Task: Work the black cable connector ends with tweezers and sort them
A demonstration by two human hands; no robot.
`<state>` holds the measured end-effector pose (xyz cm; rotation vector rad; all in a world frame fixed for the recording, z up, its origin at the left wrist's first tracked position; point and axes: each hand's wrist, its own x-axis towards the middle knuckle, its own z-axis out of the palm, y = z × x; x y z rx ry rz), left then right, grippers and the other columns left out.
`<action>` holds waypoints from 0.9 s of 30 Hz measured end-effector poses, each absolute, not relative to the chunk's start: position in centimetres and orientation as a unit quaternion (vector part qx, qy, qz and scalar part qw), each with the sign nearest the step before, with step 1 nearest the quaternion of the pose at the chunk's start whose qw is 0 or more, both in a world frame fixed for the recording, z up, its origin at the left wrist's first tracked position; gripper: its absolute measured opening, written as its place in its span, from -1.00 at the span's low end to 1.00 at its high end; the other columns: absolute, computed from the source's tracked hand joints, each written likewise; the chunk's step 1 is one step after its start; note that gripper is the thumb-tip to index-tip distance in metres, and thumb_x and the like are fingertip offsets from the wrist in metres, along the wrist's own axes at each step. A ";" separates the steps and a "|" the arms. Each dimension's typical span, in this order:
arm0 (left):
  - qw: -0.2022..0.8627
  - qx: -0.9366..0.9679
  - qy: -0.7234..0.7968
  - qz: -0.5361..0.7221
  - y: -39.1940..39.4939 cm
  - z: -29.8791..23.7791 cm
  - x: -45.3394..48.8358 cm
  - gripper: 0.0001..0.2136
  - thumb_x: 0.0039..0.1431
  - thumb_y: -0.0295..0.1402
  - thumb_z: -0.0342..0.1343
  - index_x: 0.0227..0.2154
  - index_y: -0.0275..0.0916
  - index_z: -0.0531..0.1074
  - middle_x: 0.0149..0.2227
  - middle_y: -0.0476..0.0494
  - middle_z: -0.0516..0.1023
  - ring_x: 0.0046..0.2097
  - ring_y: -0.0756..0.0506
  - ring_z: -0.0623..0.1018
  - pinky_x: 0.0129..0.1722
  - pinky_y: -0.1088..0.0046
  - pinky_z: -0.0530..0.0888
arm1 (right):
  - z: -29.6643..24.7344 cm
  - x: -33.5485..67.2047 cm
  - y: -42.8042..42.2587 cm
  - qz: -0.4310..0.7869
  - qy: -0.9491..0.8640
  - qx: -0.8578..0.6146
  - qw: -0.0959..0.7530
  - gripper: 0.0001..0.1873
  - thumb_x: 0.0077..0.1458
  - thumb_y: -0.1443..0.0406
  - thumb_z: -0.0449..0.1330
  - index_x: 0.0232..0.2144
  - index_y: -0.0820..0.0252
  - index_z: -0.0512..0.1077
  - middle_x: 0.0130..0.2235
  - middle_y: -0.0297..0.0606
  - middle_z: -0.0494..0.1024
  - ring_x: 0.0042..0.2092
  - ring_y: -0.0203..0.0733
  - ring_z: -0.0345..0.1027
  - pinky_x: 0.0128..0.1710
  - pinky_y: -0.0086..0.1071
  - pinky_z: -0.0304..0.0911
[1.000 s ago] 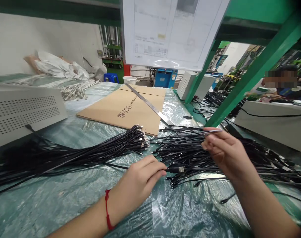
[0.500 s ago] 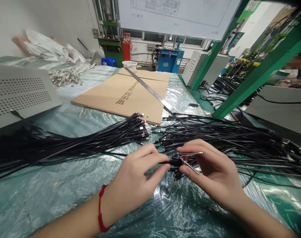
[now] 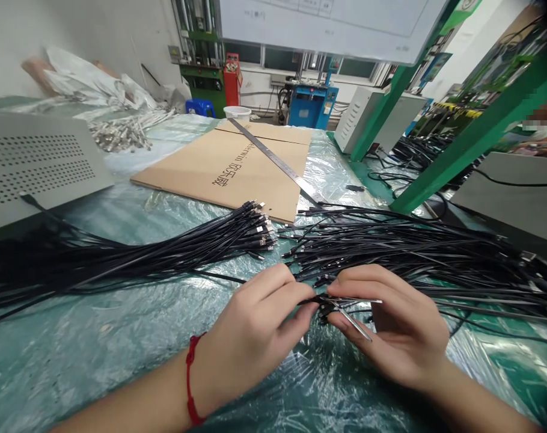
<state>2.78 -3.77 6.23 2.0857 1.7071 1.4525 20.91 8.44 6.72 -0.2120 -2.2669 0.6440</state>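
My left hand (image 3: 267, 319), with a red cord bracelet at the wrist, pinches a black cable (image 3: 307, 300) near its end between thumb and fingers. Facing it, my right hand (image 3: 397, 328) holds a small shiny metal tool that looks like a nail clipper (image 3: 354, 322). Its two flat arms spread apart toward the right palm. The clipper's head meets the cable's end between both sets of fingertips, where fine detail is too small to make out. Behind my left hand lies a thick bundle of black USB cables (image 3: 196, 240), plugs pointing right. More black cables (image 3: 391, 240) lie behind my right hand.
A flat cardboard sheet (image 3: 187, 162) with a steel ruler (image 3: 278, 162) across it lies on the plastic-covered green table (image 3: 133, 361). A perforated metal box (image 3: 39, 162) stands left. Green posts (image 3: 472, 126) rise at right. Another person's hand (image 3: 532, 147) shows at far right.
Both hands have shifted slightly right with the cable and clipper. The clipper's arms have tilted further down, and the cable end is now more hidden among the fingertips.
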 end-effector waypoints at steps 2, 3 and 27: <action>0.031 0.686 0.557 0.467 -3.8 6.2 2.7 -0.88 0.33 -0.53 0.09 -0.15 -0.25 0.47 -0.32 -0.05 0.42 -0.28 -0.01 0.45 -0.29 0.46 0.43 | 6.7 20.9 8.5 0.274 -0.879 -0.086 0.380 -0.63 0.07 0.43 0.33 -0.06 0.05 0.50 -0.16 -0.19 0.55 -0.16 -0.12 0.48 -0.21 -0.25 0.44; 0.028 0.688 0.557 0.464 -3.8 6.2 2.7 -0.88 0.34 -0.53 0.08 -0.15 -0.25 0.46 -0.32 -0.05 0.42 -0.29 -0.01 0.44 -0.29 0.46 0.42 | 6.7 20.9 8.5 0.280 -0.877 -0.086 0.381 -0.64 0.07 0.43 0.33 -0.06 0.05 0.50 -0.17 -0.20 0.56 -0.17 -0.12 0.49 -0.22 -0.26 0.44; -0.010 0.710 0.540 0.452 -4.0 6.1 2.6 -0.90 0.36 -0.50 0.10 -0.12 -0.25 0.43 -0.29 -0.07 0.44 -0.27 -0.02 0.44 -0.26 0.44 0.44 | 6.2 20.1 8.3 0.315 -0.845 -0.138 0.410 -0.73 0.14 0.40 0.31 -0.11 0.01 0.52 -0.23 -0.32 0.62 -0.25 -0.29 0.54 -0.23 -0.43 0.46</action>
